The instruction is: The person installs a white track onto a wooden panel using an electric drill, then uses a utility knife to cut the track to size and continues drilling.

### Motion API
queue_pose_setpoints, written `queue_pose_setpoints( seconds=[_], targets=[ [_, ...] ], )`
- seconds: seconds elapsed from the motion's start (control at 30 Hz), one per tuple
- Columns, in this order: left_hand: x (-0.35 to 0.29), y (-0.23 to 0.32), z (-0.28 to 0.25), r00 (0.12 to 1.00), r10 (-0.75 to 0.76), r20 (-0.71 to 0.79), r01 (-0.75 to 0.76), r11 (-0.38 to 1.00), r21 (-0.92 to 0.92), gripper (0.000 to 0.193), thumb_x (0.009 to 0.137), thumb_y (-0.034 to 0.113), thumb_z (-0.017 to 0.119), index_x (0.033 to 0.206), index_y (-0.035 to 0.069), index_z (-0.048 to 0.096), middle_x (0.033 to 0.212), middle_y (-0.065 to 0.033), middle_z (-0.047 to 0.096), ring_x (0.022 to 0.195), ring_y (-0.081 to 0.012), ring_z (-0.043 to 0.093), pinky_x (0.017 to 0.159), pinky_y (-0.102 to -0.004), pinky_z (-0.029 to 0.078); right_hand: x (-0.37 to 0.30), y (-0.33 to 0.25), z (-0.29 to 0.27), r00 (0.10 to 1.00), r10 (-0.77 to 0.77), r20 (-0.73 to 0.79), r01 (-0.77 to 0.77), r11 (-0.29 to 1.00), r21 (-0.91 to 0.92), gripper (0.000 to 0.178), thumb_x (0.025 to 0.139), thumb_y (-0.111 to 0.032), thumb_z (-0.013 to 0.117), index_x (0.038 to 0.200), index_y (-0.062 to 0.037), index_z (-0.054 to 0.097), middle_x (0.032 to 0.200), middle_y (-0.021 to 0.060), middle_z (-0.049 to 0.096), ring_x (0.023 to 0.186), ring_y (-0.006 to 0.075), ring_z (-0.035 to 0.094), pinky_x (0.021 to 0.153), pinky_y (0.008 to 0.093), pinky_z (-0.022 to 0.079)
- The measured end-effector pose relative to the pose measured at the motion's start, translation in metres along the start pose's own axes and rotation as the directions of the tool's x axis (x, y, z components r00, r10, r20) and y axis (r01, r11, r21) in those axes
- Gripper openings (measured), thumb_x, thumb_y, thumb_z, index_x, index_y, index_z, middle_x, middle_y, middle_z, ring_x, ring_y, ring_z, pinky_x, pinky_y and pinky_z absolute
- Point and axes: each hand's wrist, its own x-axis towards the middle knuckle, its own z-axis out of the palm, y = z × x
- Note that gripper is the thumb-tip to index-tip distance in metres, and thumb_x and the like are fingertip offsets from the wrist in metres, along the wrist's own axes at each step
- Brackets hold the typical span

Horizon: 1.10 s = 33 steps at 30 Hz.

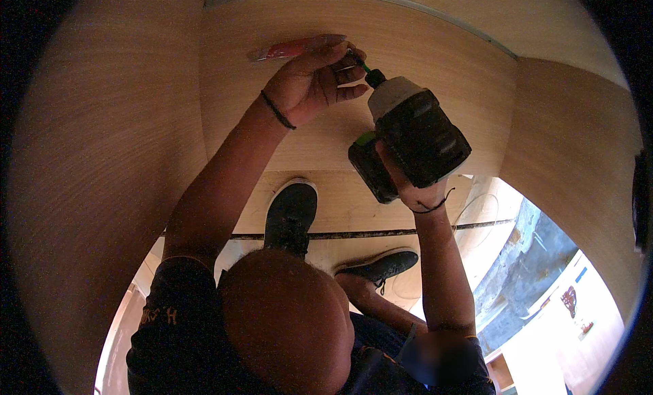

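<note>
My right hand (407,191) grips the handle of a dark cordless drill (420,133) with a grey front. The drill tilts toward the upper left, its battery end beside my wrist. A thin green bit (366,66) sticks out of its chuck toward my left fingertips. My left hand (318,83) is at that bit's tip, thumb and index finger pinched together and the other fingers loosely curled. Whatever the pinch holds is too small and dark to make out. Just behind the left hand, a narrow red item (289,49) that looks clear-wrapped lies against the wood panel, partly covered.
Wood-grain panels (102,123) enclose me on the left, ahead and on the right (568,143). A metal strip (422,14) edges the far panel. My dark shoes (292,208) and bare knee are below. A dark gap (354,234) crosses the floor; a bright opening lies lower right.
</note>
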Motion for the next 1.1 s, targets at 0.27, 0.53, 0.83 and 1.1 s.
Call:
queue_pose_setpoints(
  seconds=[0.27,0.53,0.83,1.1],
  targets=[
    [0.004,0.010,-0.010,0.998,-0.027,0.062,0.024,0.999,0.045,0.018,0.087,0.020,0.061,0.100,0.007,0.058,0.095,-0.0079,0.063,0.086,-0.0184,0.064,0.077,-0.0408,0.055,0.010,0.001,-0.005,0.995,-0.016,0.103,0.014,1.000,0.024,0.034,0.071,-0.012,0.075,0.102,-0.0046,0.062,0.096,0.0096,0.067,0.088,0.0201,0.064,0.077,0.0337,0.051],
    [0.010,-0.004,-0.008,0.996,0.008,-0.093,-0.011,0.999,-0.036,0.029,0.091,0.024,0.055,0.115,0.007,0.053,0.100,-0.0047,0.063,0.076,-0.0150,0.065,0.068,-0.0319,0.057,0.011,0.002,-0.002,0.996,0.074,0.058,-0.071,0.996,-0.061,0.032,0.071,-0.013,0.075,0.100,-0.0055,0.063,0.094,0.0088,0.067,0.086,0.0185,0.064,0.075,0.0328,0.051],
    [0.011,-0.002,-0.004,0.996,-0.016,-0.085,0.007,0.994,-0.112,0.019,0.088,0.023,0.059,0.098,0.007,0.059,0.095,-0.0049,0.065,0.078,-0.0143,0.065,0.069,-0.0314,0.057,0.013,0.002,-0.003,0.987,0.148,0.068,-0.148,0.989,0.002,0.027,0.072,-0.011,0.074,0.097,-0.0042,0.064,0.090,0.0079,0.067,0.081,0.0177,0.064,0.072,0.0318,0.051],
    [0.020,-0.005,0.011,0.970,-0.001,-0.241,0.002,1.000,0.001,0.022,0.088,0.029,0.058,0.093,0.007,0.060,0.088,-0.0040,0.066,0.072,-0.0131,0.063,0.065,-0.0293,0.054,0.029,0.009,-0.003,0.996,0.069,0.057,-0.064,0.994,-0.092,0.028,0.071,-0.010,0.075,0.096,-0.0036,0.063,0.087,0.0078,0.067,0.077,0.0169,0.065,0.069,0.0309,0.052]
  ],
)
